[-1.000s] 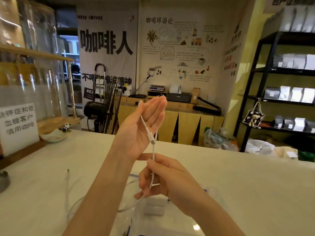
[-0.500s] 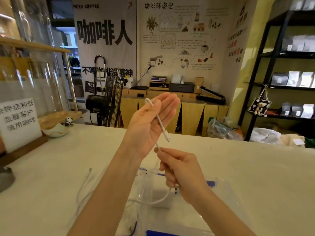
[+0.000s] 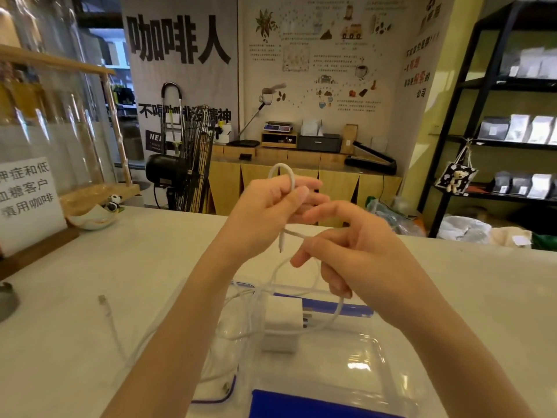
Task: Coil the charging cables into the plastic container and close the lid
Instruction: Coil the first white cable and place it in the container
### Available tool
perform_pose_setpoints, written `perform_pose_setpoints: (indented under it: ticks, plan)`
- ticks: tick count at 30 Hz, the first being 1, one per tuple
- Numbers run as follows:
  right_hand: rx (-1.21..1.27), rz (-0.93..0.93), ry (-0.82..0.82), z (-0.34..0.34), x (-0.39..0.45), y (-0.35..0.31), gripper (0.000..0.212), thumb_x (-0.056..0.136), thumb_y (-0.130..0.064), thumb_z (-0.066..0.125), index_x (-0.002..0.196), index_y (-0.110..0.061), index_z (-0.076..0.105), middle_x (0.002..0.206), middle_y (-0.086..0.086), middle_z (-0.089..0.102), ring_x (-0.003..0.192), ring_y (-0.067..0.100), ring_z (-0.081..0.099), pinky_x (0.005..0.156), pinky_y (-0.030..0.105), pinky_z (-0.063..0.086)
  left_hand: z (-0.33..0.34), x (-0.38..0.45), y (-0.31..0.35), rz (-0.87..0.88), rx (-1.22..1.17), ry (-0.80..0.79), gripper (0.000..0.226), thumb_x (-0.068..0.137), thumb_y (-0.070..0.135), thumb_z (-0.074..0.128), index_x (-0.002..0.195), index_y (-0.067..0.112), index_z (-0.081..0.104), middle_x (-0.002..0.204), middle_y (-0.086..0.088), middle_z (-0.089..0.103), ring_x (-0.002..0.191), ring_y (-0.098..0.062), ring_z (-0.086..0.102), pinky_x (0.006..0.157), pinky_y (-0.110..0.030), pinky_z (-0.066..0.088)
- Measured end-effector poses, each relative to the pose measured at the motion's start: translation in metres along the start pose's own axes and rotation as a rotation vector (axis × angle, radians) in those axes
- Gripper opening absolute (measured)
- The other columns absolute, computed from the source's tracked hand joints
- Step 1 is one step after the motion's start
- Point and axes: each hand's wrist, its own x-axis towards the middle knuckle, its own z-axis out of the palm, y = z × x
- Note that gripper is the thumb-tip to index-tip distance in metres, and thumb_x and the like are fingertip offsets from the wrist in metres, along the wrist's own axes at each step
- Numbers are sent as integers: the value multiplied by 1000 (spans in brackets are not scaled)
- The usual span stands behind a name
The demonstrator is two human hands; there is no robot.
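The pale bench [image 3: 90, 282] fills the lower view, in a coffee shop with printed wall posters [image 3: 180, 70] behind, a black shelf rack [image 3: 470, 122] of bags to the right and a glass case with a sign [image 3: 27, 200] to the left. On the bench, close to the person, sits the clear plastic container [image 3: 346, 366], with a white charger block [image 3: 281, 324] and slack cable in or over it; exactly where the lid lies I cannot tell. A second cable [image 3: 110, 321] trails loose on the bench to the left. A second ago the left hand [image 3: 265, 212] was flat and open with the white cable [image 3: 331, 315] laid across the palm; now its fingers [image 3: 301, 188] have closed around a small loop that sticks up above them, the plug end dangling below. The right hand [image 3: 361, 254] has come up beside it, its fingers pinching the strand and guiding it round. The coiling, I judge, has just begun: one turn made, most of the cable hanging down to the container.
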Motion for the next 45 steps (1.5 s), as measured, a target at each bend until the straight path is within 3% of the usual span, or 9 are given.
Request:
perform_pose_setpoints:
  ticks: [3,6,15,19,23,26,32,37,45]
  plan:
    - [106,8,-56,-17,-4,-11,15,81,1,57,81,-12,52,63,11,69,33,10,41,31,19,36,6,-4,11,-3,195,-215,20,93,10,42,89,9,62,69,7,62,59,-2,61,58,-13,47]
    - [308,78,-136,-40,-6,-15,19,75,6,57,75,-11,48,54,10,59,31,8,35,27,15,29,10,-6,17,-109,39,-392,30,95,16,37,73,18,57,52,9,58,43,-2,45,53,-18,42]
    - [252,36,-104,-66,6,1,23,63,-13,65,86,-12,60,55,8,63,31,6,33,29,13,27,16,-1,-2,-291,-302,-649,39,90,28,34,85,8,67,46,4,49,38,-6,32,42,-19,25]
    - [316,1,-8,-64,13,9,17,66,-14,63,82,-10,60,54,7,64,30,4,34,29,12,28,19,2,-10,-387,-546,-699,66,87,50,20,79,5,67,41,5,46,34,-5,31,40,-18,27]
    - [430,-7,8,-58,16,15,13,65,-14,63,77,-10,62,52,4,62,30,3,33,28,11,25,18,3,-9,-334,-801,-801,40,92,32,38,76,7,66,41,11,48,35,-5,29,38,-15,29]
    - [434,-57,33,-52,17,18,6,67,-19,63,70,-14,66,51,1,58,31,3,34,27,11,26,17,2,-1,-349,-1186,-884,41,95,25,29,86,-4,57,46,1,40,42,-11,33,42,-17,32]
    - [337,-24,124,-33,19,24,14,73,-28,59,72,-17,68,52,0,51,34,7,33,30,15,27,16,4,5,-364,-1484,-450,35,97,20,28,94,-5,53,50,-4,38,46,-10,32,46,-20,25]
    - [291,189,-56,-4,15,33,19,89,-17,51,98,-14,68,54,1,50,35,6,33,32,15,29,4,8,-14,-327,-1620,-193,32,95,14,34,104,-8,55,55,-12,55,45,-14,36,48,-22,31]
    - [115,253,-217,-1,9,24,17,89,-12,52,100,-10,65,56,1,54,39,7,39,39,17,36,10,11,-17,-172,-931,157,40,98,24,21,101,2,54,45,6,47,38,-3,34,37,-12,30]
